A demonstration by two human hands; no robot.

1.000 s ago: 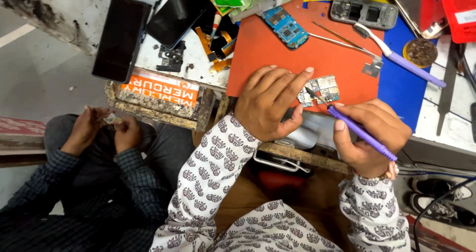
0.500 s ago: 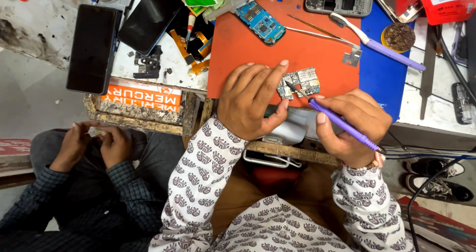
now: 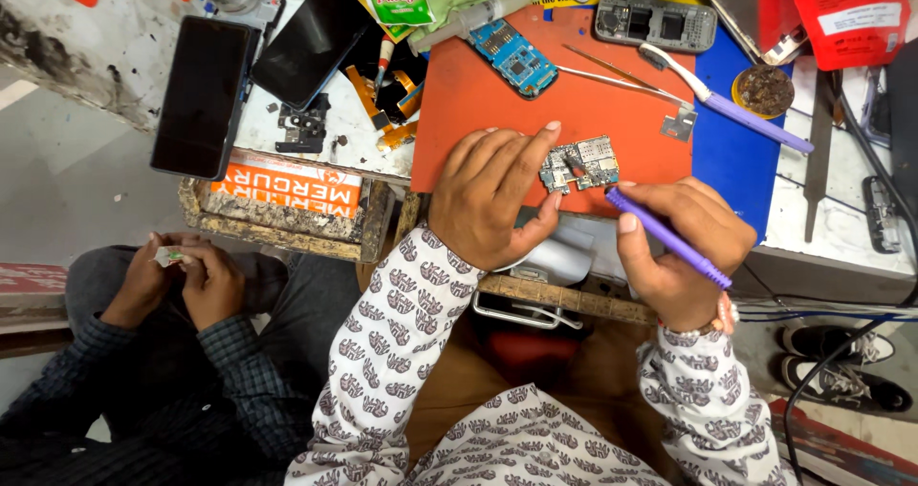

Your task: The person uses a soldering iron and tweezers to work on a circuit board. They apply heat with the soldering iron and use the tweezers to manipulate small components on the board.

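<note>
Two people sit close. At far left a neighbour's hands [image 3: 182, 274] pinch a small scrap, as before. On the bench lies a black phone [image 3: 203, 96]. The left hand [image 3: 492, 197] presses the circuit board [image 3: 579, 166] onto the orange mat [image 3: 478, 94], fingers curled at its edge; the grip is unchanged. The right hand [image 3: 684, 252] grips a purple tool [image 3: 665, 237], its tip now drawn just off the board.
</note>
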